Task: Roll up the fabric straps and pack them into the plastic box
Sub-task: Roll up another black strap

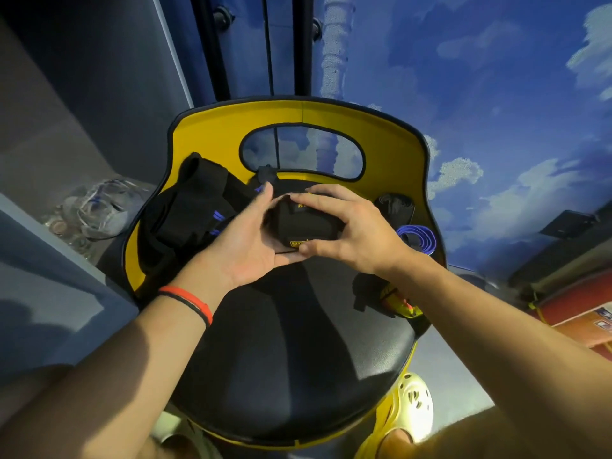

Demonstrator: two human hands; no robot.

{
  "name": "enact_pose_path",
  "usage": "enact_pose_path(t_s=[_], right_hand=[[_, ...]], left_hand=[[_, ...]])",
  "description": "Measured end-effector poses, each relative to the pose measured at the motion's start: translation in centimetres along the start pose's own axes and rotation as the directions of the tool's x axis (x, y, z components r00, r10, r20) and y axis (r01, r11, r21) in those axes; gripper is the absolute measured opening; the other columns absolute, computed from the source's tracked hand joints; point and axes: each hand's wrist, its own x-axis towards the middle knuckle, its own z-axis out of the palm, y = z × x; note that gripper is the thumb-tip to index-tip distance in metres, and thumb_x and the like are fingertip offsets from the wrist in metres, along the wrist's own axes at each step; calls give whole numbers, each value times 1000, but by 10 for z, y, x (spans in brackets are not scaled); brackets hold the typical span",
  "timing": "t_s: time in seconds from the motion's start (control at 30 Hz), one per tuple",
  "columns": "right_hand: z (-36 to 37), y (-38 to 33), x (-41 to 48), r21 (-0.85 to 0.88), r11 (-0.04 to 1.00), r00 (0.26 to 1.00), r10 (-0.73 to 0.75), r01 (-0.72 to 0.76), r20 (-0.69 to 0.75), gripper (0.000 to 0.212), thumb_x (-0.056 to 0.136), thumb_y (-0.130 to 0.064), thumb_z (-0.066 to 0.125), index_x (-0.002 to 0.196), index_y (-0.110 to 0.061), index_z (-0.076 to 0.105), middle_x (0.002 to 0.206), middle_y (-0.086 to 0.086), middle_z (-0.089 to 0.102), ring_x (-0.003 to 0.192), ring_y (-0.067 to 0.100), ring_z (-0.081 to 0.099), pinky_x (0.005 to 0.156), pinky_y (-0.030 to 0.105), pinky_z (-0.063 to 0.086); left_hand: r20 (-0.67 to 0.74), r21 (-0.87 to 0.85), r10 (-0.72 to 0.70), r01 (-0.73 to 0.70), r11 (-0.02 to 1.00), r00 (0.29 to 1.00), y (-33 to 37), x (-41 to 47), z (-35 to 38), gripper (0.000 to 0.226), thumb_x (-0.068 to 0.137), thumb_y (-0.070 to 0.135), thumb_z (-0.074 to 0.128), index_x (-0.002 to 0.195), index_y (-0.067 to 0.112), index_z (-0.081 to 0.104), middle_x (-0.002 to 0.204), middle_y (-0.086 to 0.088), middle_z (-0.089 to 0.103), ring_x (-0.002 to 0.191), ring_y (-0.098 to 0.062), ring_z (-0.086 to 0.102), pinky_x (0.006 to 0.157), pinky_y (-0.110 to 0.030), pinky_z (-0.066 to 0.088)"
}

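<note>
Two hands hold one black fabric strap (306,226), rolled into a compact bundle with small yellow labels, above the far part of a round black seat (291,359). The left hand (245,240) cups the roll from its nine o'clock side, palm turned up, fingers curled around the back edge. The right hand (351,226) covers it from the three o'clock side, fingers spread across the top and thumb pressed against the near edge by a yellow label. Both hands grip the roll.

At ten o'clock from the roll, a loose heap of black straps with blue stripes (188,210) lies against the yellow chair back (390,140). At three o'clock, a small black roll (395,207) rests beside a coiled blue strap (419,236). At five o'clock, another black strap with yellow and orange marks (387,293) lies on the seat's edge.

An orange wristband (190,303) circles the left wrist. A clear plastic container (99,207), its contents too blurred to tell, sits on the floor at nine o'clock, well apart from the chair. A yellow clog (414,402) shows below the seat.
</note>
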Motion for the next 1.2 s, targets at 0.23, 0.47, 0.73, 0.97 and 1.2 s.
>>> enact_pose_path(t_s=[0.23,0.47,0.73,0.97,1.2], right_hand=[[5,5,-6,72,997,1000,25,-25,-1,77,77,-30,88,146,-31,54,147,-9,44,137,4,41,114,35,41],[-9,17,-9,63,976,966,198,-211,164,94,76,-15,85,156,-31,37,147,-6,42,133,6,41,113,27,37],[-8,25,-12,-363,881,879,407,-304,250,70,86,-25,69,149,-27,39,130,5,63,113,25,63,93,44,54],[-11,34,-12,-652,710,843,499,-265,201,69,92,-41,63,153,-23,36,158,8,33,147,29,29,122,48,19],[-13,52,-7,-717,584,773,626,-381,99,75,94,-46,59,158,-24,26,169,17,-2,156,40,-3,125,51,4]], left_hand=[[-39,187,109,-100,977,993,-8,10,8,53,84,32,77,135,29,63,135,-11,66,123,-30,66,89,-54,58],[-121,615,293,-160,772,948,-7,16,18,60,75,18,90,124,42,66,127,4,67,117,-18,67,88,-40,62],[-84,991,373,40,124,924,-8,51,16,84,61,38,97,130,40,48,136,9,45,124,-23,54,103,-49,49],[-25,993,393,-22,115,919,-8,117,27,95,63,38,95,143,45,43,144,2,49,132,-27,52,106,-52,49],[18,965,457,-134,223,889,-21,171,46,81,70,20,93,138,26,49,139,-2,56,130,-27,52,107,-48,47]])
